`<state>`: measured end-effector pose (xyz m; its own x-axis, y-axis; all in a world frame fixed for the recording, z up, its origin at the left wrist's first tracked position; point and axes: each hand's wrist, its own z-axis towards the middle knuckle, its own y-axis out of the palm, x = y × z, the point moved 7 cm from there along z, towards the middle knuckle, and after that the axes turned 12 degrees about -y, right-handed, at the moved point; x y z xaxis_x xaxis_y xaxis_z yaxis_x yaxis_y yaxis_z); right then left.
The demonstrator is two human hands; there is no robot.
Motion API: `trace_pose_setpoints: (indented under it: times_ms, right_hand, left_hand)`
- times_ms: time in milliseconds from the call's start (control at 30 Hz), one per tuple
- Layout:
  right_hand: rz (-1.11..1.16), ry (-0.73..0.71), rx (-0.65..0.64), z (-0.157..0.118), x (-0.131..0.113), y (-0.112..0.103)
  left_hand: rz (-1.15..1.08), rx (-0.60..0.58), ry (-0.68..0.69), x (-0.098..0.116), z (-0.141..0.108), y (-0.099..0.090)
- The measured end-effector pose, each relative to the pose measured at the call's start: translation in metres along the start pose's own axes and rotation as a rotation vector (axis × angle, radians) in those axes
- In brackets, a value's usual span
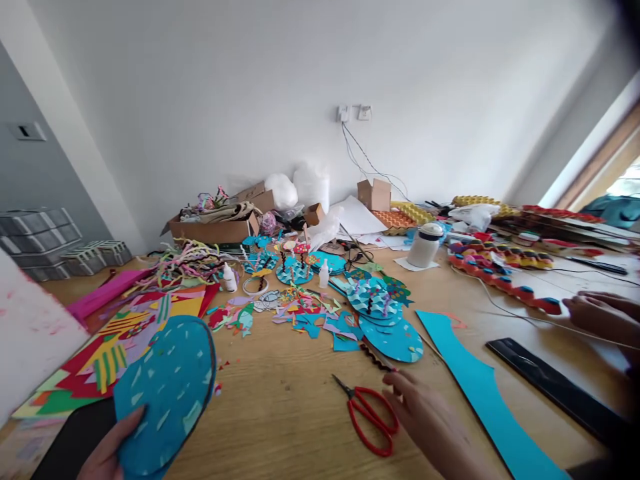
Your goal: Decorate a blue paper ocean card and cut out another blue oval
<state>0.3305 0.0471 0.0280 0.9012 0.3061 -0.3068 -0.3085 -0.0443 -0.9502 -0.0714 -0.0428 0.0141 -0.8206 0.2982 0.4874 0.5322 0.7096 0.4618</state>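
Observation:
At the lower left, my left hand (113, 443) grips a blue rounded board (167, 387) with small pale patches, its thumb on the face. My right hand (417, 407) is closed at the fingertips on the near end of a dark wavy strip (376, 359). Just left of that hand lies a pair of red-handled scissors (367, 413), blades pointing away to the left. Beyond the strip sits another blue rounded piece (393, 338) with pale patches. A cut blue sheet (480, 380) stretches along the table to the right.
Coloured paper scraps (305, 310) and glue bottles (229, 277) cover the middle. Bundled pipe cleaners (190, 263) and a cardboard box (215, 230) stand at the back left. On the right are another person's hands (603, 313), a long black object (545, 380) and painted egg-carton strips (505, 280).

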Motion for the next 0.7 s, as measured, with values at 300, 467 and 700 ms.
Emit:
trace_pose_setpoints:
  times_ms: [300, 467, 700]
  right_hand:
    - [-0.045, -0.026, -0.180, 0.000, -0.026, 0.047]
    - [-0.148, 0.019, -0.164, 0.006, -0.035, 0.047]
    - [-0.077, 0.041, -0.153, 0.003, -0.062, 0.042]
  left_hand:
    - [0.193, -0.046, 0.324, 0.011, -0.008, 0.024]
    - [0.218, -0.053, 0.355, 0.013, -0.012, 0.025]
    - [0.297, -0.035, 0.360, 0.011, 0.000, 0.012]
